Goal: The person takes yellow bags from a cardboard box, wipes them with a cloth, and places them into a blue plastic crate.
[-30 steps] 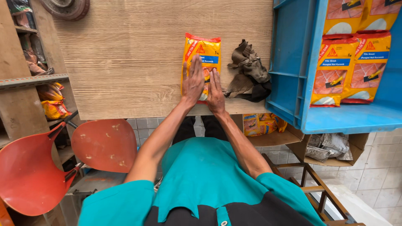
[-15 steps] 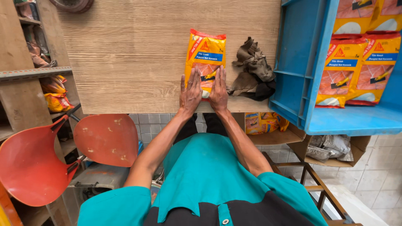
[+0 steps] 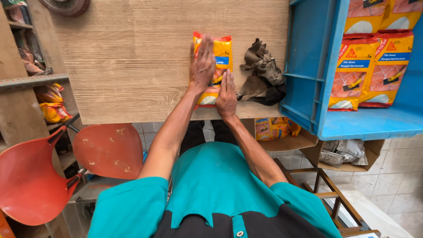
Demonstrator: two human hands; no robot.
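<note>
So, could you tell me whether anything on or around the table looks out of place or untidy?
Only mildly: a crumpled dark rag lies bunched on the wooden table beside the orange packet under both flat hands, left hand and right hand. Nothing looks spilled or torn.

head view — you look straight down from above | close over the wooden table (image 3: 132, 66) — single view only
</note>
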